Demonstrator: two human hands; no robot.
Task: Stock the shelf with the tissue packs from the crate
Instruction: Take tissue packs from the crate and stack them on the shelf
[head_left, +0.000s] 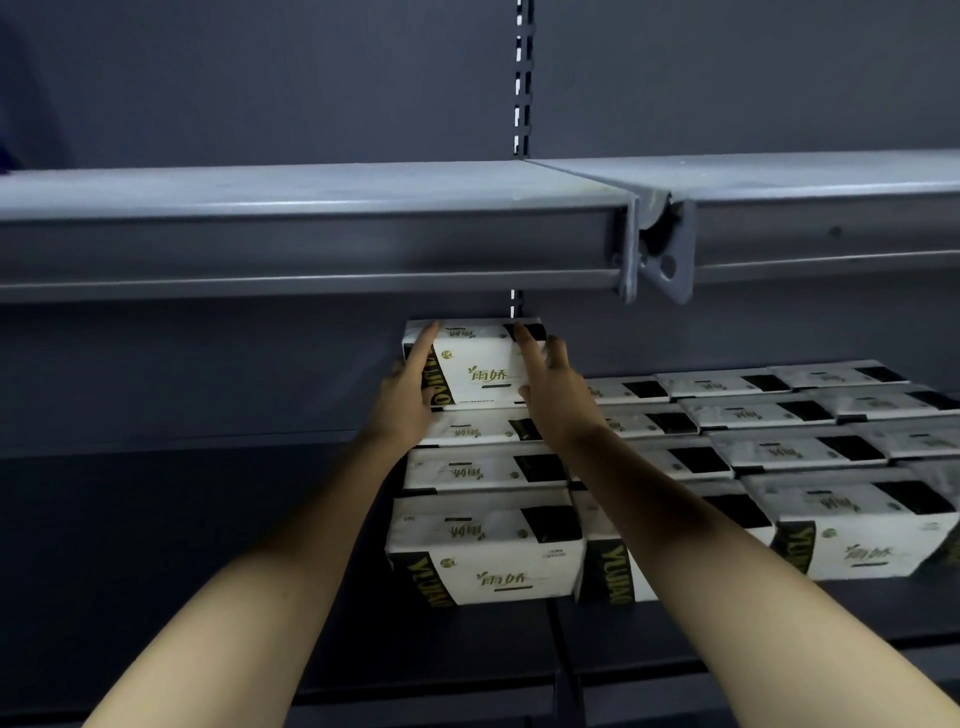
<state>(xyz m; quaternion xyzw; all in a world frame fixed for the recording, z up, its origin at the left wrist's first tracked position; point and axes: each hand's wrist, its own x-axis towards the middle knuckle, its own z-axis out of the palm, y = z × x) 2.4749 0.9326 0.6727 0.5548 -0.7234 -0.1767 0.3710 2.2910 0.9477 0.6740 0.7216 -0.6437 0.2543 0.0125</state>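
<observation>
Head cam looks down two bare forearms reaching into a dark grey shelf bay (208, 545). Nearest to the camera, below the wrists, sits the front tissue pack (485, 551): white plastic wrap, a black band running down its left end with "YUJIAO" in yellow-gold letters, a small round gold emblem and gold-green Chinese characters on the front face, and a black patch on top. There's tiny print by that patch, maybe "360", too small to be sure.

More packs (810, 415) of the same look lie flat in rows off to the right of the right hand, tops facing up, each with the black patch. The closest one on that side shows the same YUJIAO band.

Farther in, both hands hold the top pack (480, 364), which sits at the back of the left column, on top of the packs there and just under the upper shelf (311, 228). The left hand (408, 387) grips its left end, index finger stretched along the top edge. The right hand (553, 389) grips its right end, fingers lying over the black patch, thumb on the front face.

Behind it all runs a slotted upright (523, 78) on the back panel.
</observation>
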